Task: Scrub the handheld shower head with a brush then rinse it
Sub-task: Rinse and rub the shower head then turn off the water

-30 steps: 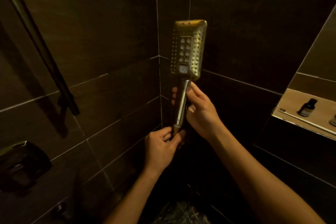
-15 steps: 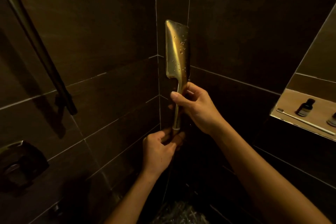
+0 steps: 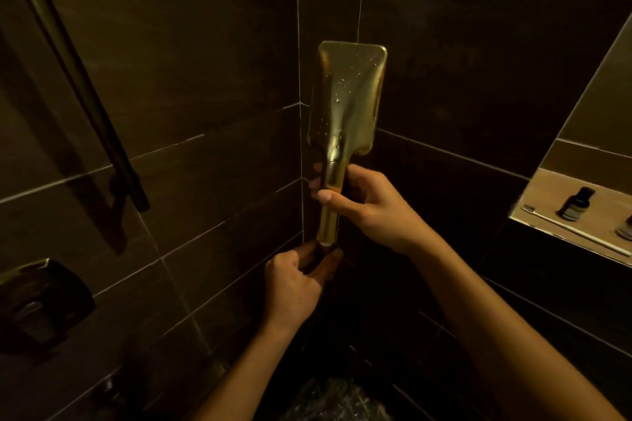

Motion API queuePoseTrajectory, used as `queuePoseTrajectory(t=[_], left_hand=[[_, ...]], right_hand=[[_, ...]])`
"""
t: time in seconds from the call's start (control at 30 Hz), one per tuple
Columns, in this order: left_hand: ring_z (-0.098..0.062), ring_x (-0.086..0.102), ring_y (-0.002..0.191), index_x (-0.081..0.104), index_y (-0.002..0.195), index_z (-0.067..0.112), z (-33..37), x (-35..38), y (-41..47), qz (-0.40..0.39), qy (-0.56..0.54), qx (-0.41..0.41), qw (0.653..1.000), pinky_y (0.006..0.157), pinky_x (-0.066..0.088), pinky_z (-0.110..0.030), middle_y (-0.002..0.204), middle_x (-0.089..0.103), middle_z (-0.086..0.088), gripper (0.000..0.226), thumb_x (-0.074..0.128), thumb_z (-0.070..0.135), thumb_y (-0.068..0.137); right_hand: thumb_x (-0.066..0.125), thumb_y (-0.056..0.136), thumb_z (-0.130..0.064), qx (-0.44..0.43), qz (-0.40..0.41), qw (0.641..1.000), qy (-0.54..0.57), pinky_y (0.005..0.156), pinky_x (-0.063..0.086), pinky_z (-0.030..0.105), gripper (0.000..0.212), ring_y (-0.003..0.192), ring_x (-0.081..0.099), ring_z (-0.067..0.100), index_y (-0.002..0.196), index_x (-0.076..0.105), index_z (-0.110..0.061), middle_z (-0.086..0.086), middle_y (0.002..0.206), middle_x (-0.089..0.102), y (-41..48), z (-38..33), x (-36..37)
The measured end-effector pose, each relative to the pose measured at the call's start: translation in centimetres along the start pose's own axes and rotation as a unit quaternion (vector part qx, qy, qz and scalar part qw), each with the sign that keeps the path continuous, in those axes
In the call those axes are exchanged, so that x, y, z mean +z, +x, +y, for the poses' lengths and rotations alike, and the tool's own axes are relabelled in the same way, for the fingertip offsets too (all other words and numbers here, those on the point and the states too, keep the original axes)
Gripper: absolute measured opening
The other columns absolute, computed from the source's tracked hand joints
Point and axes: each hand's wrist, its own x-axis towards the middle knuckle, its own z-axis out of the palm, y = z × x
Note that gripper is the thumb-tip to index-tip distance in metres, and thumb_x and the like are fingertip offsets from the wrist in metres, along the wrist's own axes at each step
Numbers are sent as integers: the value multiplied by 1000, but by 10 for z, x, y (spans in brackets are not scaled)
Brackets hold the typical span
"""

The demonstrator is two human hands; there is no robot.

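Observation:
The gold handheld shower head [image 3: 347,99] stands upright in front of the tiled corner, its smooth back turned to me and dotted with water drops. My right hand [image 3: 369,205] grips the upper part of its handle, thumb across the front. My left hand [image 3: 295,280] grips the bottom end of the handle, where the hose joins; the hose itself is lost in the dark. A white toothbrush [image 3: 574,231] lies on the lit niche shelf at the right.
A dark slide rail [image 3: 78,85] runs down the left wall, with a dark valve plate [image 3: 37,301] below it. The niche [image 3: 581,202] at the right also holds a small dark bottle [image 3: 576,203]. Water glints on the floor [image 3: 335,400] below my arms.
The shower head has turned about its handle: its nozzle face showed a second ago, then its edge, now its wet back faces me. My right hand regripped the handle.

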Motion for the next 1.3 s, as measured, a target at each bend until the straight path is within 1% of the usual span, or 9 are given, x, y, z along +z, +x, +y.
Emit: queuePoseTrajectory(t=[0.1, 0.23, 0.33, 0.5, 0.6, 0.87, 1.0, 1.13, 1.3], left_hand=[[-7, 73, 66, 77, 90, 28, 1, -3, -1, -4, -10, 15, 1000, 56, 53, -17, 73, 77, 5, 14, 80, 18, 81], [-4, 73, 70, 78, 97, 21, 1, -2, -5, 8, 7, 22, 1000, 58, 51, -13, 77, 77, 5, 14, 78, 21, 83], [-5, 72, 69, 77, 96, 22, -1, -2, -6, 13, 9, 6, 1000, 56, 52, -14, 77, 77, 4, 13, 77, 22, 84], [-17, 76, 73, 78, 92, 23, -8, -7, -4, -24, -22, 4, 999, 70, 61, -44, 78, 79, 1, 10, 78, 23, 82], [-30, 74, 71, 79, 87, 21, -13, -6, -6, -16, -33, 17, 999, 68, 57, -53, 75, 78, -5, 5, 78, 20, 82], [-12, 74, 69, 79, 89, 18, -15, -2, -12, 9, -20, -8, 1000, 64, 59, -33, 73, 78, 4, 8, 79, 21, 81], [-11, 75, 70, 78, 93, 24, -12, -5, -15, -10, -29, -2, 1000, 63, 58, -26, 76, 78, 5, 11, 78, 19, 83], [-17, 75, 68, 78, 87, 20, -7, -8, -15, -32, -54, 12, 998, 67, 58, -29, 74, 78, -1, 7, 75, 14, 84], [-18, 75, 68, 79, 88, 15, -9, -9, -16, -16, -62, 16, 998, 65, 59, -31, 75, 78, -2, 6, 77, 13, 83]], right_hand=[[63, 99, -10, 9, -57, 997, 48, 101, 57, 38, 33, 118, 70, 13, 131, 60, -14, 3, 127, 72, -2, -4, -6], [72, 94, -21, -18, 35, 995, -95, 86, 63, 32, 20, 99, 74, 5, 113, 69, -14, -1, 105, 77, 0, -2, 5], [76, 91, -26, -31, 47, 994, -97, 85, 62, 25, 28, 102, 72, 0, 117, 68, -20, -8, 106, 75, -2, 1, 10], [66, 98, -15, 29, -60, 997, 46, 107, 53, 36, 24, 121, 66, 7, 119, 67, -28, -1, 126, 73, -7, -1, -6], [61, 100, -9, 43, -91, 993, 55, 107, 53, 43, 25, 122, 67, 13, 123, 68, -16, 2, 128, 72, -7, -2, -12], [90, 73, -33, 13, 26, 999, -37, 94, 61, 39, 46, 101, 74, 7, 112, 73, -17, -3, 107, 78, -8, 4, 2], [88, 64, -45, -14, 32, 998, -47, 90, 62, 37, 57, 98, 74, 7, 114, 70, -25, -4, 105, 77, -11, 1, 4], [76, 88, -28, 4, -47, 999, 6, 96, 57, 32, 49, 114, 69, 8, 134, 60, -31, -4, 121, 71, -12, -2, -3], [79, 86, -12, 9, -27, 997, 77, 100, 58, 41, 34, 111, 73, 19, 117, 69, -19, 7, 117, 76, -13, 1, -3]])
